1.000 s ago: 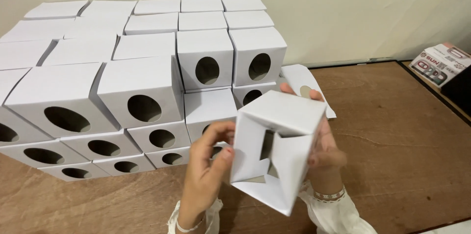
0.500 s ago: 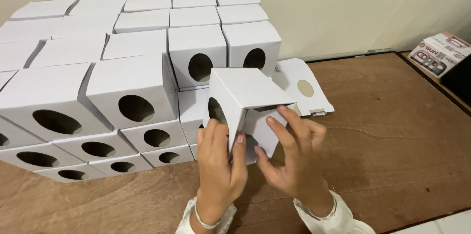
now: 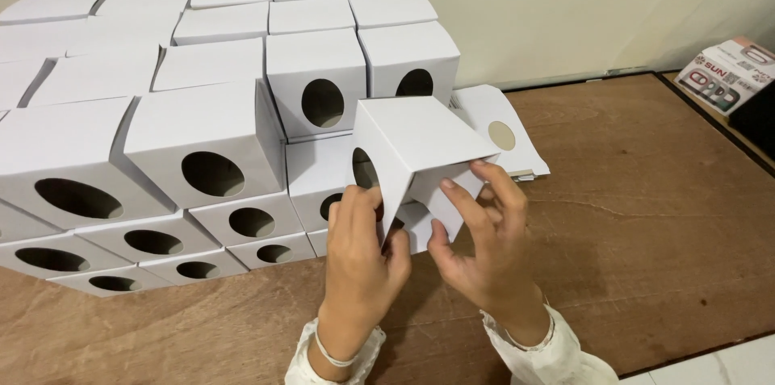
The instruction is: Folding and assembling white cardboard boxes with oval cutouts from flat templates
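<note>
Both hands fold one white box [image 3: 412, 151] shut, left hand [image 3: 361, 244] gripping its side, right hand [image 3: 484, 232] pinching the flap [image 3: 446, 201]; tucking needs a firm push

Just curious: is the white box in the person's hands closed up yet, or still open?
Still open. A loose flap sticks out at the near end of the box, and the right hand is on that flap.
</note>
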